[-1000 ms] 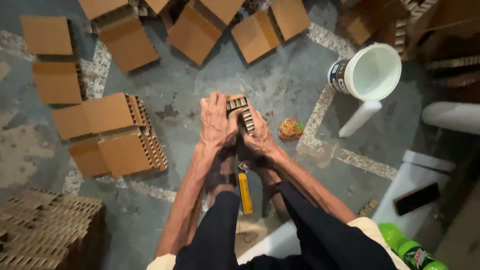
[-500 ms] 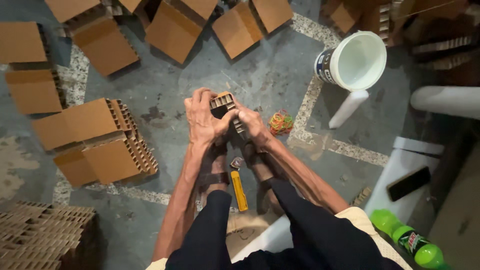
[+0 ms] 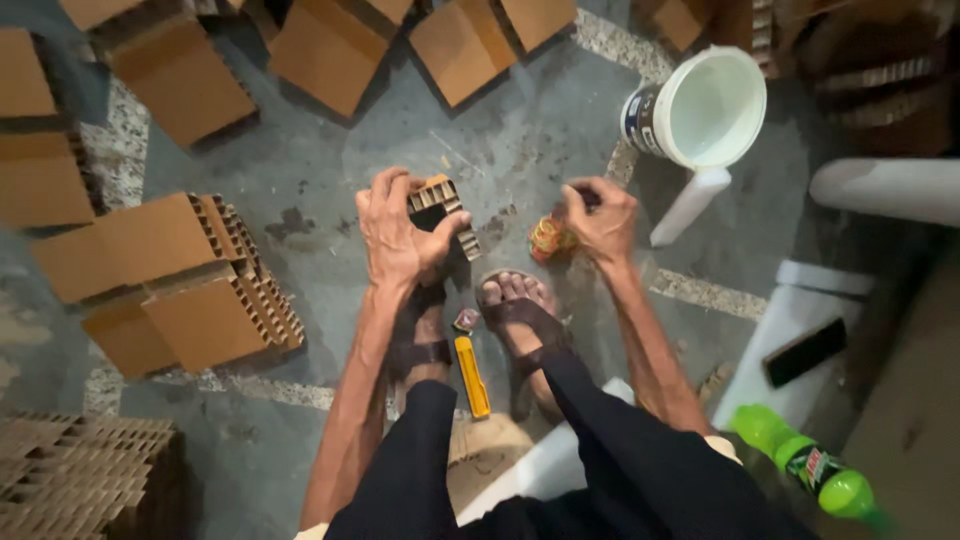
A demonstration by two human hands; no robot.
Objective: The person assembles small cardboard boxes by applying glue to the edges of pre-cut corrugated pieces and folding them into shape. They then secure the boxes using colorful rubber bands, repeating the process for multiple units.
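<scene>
Steadily, I clamp the folded cardboard grid [image 3: 440,212] in my left hand [image 3: 400,235] above my sandalled feet, while my right hand [image 3: 600,218] pinches at the rubber bands [image 3: 548,238] just beside it, best drawing one loop free.

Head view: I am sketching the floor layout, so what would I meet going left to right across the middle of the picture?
Cardboard stack → left hand holding a cardboard bundle → rubber bands → right hand → white bucket → dark phone.
</scene>
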